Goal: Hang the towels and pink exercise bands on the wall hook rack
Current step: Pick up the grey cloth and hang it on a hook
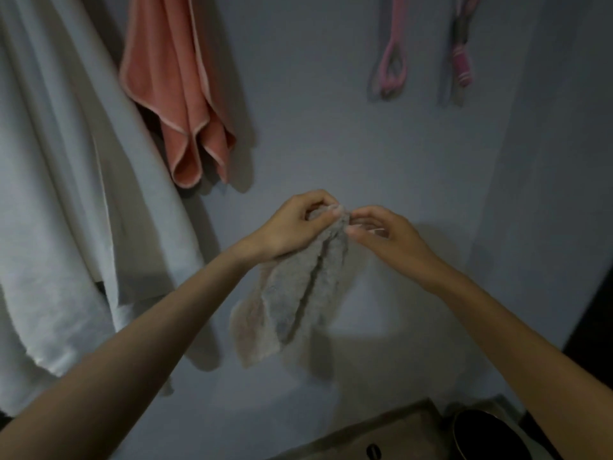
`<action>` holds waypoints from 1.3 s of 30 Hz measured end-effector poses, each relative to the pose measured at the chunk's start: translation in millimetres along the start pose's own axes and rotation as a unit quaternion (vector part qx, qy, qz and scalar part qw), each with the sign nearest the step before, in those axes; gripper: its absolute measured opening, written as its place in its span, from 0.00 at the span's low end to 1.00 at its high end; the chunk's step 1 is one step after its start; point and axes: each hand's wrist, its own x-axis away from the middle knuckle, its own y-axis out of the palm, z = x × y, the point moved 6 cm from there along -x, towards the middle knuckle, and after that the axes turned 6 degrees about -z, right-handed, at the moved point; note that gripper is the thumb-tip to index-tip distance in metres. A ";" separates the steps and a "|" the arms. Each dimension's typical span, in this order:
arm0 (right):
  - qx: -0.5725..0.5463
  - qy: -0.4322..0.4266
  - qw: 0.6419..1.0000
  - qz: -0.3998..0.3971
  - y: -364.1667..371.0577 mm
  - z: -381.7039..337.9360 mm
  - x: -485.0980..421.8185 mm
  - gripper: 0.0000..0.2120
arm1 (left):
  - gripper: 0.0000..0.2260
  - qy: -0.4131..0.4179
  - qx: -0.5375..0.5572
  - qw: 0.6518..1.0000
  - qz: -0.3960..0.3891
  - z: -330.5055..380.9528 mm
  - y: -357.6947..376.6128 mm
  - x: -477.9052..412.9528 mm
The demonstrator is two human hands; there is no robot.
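white towel (66, 194): far left, large, hangs in long folds against the wall (331, 111).
salmon towel (179, 94): just right of the white one, hangs folded, pale trim on its edges, lower corners loose.
left hand (292, 227): centre, fingers curled, pinching the top of the grey towel (298, 293).
grey towel: held up near the wall between both hands, bunched at the top, the rest drooping down.
right hand (384, 234): just right of the left, thumb and fingertips gripping the same top edge.
pink band (393, 66): upper right, loop hanging on the wall.
second pink band (461, 64): beside it, striped grip at its lower end.
beige bag (381, 436): near bottom edge, blurred.
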 end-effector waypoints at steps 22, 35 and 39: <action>-0.116 -0.151 0.981 -0.030 -142.7 -136.7 -204.6 0.10 | 0.09 0.049 -0.181 0.959 0.213 107.3 -170.6 -160.4; 0.061 -0.376 0.906 0.183 -198.0 -240.7 -339.8 0.02 | 0.07 0.122 -0.283 0.868 0.390 136.6 -295.7 -235.2; 0.066 -0.398 0.877 0.262 -208.6 -255.3 -373.7 0.01 | 0.04 0.160 -0.318 0.833 0.423 138.4 -325.8 -267.8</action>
